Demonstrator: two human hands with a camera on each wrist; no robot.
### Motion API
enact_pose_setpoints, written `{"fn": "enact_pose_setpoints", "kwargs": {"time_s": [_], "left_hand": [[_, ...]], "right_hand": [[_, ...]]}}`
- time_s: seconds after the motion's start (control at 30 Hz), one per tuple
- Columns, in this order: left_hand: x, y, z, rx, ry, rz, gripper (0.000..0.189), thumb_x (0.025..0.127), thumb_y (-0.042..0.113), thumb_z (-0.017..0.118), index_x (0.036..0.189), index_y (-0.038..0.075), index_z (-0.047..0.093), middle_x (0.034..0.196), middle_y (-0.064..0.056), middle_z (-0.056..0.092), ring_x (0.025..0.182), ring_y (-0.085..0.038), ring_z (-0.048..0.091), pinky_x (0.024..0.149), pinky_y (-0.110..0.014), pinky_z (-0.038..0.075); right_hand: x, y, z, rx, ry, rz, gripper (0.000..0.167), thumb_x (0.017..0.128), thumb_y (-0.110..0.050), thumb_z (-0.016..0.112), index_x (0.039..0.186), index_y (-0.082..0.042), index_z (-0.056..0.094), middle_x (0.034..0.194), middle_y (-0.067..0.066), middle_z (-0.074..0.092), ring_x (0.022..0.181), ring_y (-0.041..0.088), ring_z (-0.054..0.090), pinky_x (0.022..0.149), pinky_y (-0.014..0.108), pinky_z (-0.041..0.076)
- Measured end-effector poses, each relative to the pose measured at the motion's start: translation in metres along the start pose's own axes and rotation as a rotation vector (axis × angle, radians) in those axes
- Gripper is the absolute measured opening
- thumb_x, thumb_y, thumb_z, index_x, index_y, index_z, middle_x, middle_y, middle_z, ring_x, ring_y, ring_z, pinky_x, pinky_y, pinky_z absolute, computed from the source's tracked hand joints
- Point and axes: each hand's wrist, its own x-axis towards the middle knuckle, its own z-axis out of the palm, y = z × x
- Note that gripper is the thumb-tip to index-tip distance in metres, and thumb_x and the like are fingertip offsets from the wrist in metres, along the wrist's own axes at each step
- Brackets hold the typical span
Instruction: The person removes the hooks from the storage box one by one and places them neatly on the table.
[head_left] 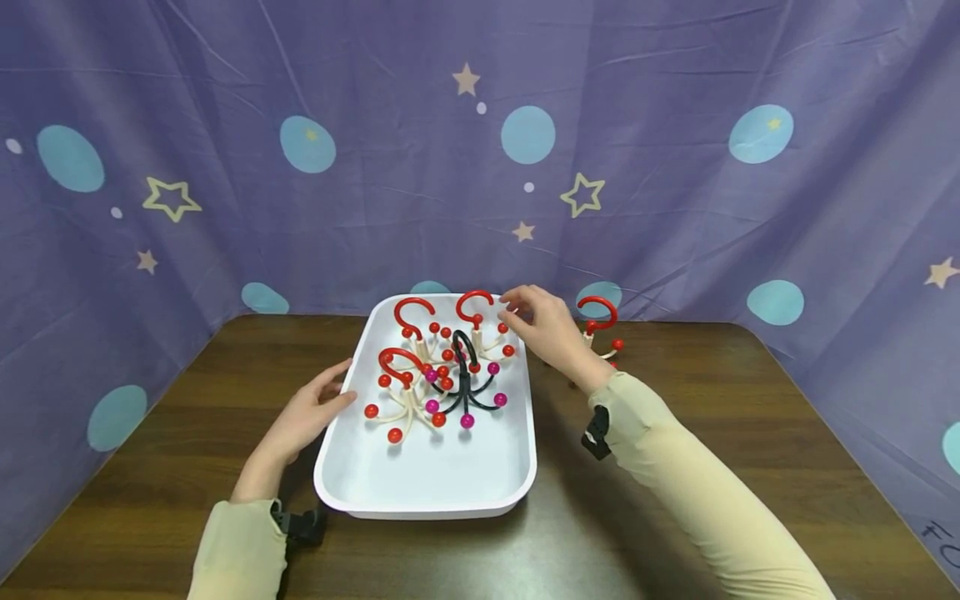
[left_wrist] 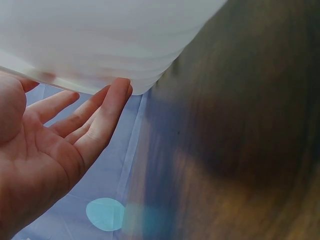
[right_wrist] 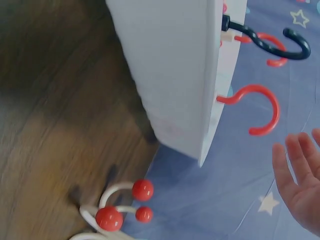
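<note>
A white tray holds several hook hangers with ball-tipped arms. Three have red hooks, cream arms and red balls: one at the front left, one behind it, one at the far right. Among them stands a black hanger with magenta balls. My left hand is at the tray's left side, its extended fingers touching the outside under the rim. Over the tray's far right corner is my right hand, loosely bent and holding nothing, apart from the nearest red hook.
Another red-hooked hanger stands on the wooden table right of the tray, partly hidden behind my right hand. A purple curtain with stars and dots hangs behind the table and along both sides.
</note>
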Motion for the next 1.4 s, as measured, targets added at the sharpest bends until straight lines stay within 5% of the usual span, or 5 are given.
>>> {"fn": "enact_pose_setpoints", "kwargs": {"time_s": [0.37, 0.73, 1.4], "left_hand": [[0.000, 0.000, 0.000, 0.003, 0.001, 0.004, 0.059, 0.092, 0.023, 0.053, 0.143, 0.009, 0.028, 0.118, -0.027, 0.050, 0.097, -0.032, 0.057, 0.072, -0.034, 0.051], [0.001, -0.001, 0.000, 0.006, 0.009, -0.001, 0.058, 0.092, 0.022, 0.053, 0.143, 0.009, 0.028, 0.118, -0.027, 0.051, 0.098, -0.033, 0.056, 0.073, -0.034, 0.051], [0.001, -0.003, 0.001, 0.010, 0.013, 0.001, 0.058, 0.092, 0.024, 0.053, 0.142, 0.009, 0.029, 0.117, -0.027, 0.051, 0.097, -0.032, 0.056, 0.073, -0.035, 0.051]], "right_hand": [[0.003, -0.017, 0.020, 0.069, -0.155, 0.050, 0.033, 0.087, -0.033, 0.059, 0.111, -0.010, 0.061, 0.096, 0.000, 0.064, 0.081, 0.014, 0.060, 0.068, 0.027, 0.048], [0.005, -0.030, 0.031, 0.024, -0.258, 0.048, 0.039, 0.084, -0.034, 0.064, 0.114, -0.011, 0.059, 0.095, 0.001, 0.062, 0.080, 0.013, 0.060, 0.067, 0.024, 0.048], [0.005, -0.033, 0.041, -0.021, -0.249, -0.001, 0.022, 0.086, -0.016, 0.061, 0.108, -0.010, 0.063, 0.101, 0.004, 0.064, 0.082, 0.015, 0.060, 0.069, 0.024, 0.048]]}}
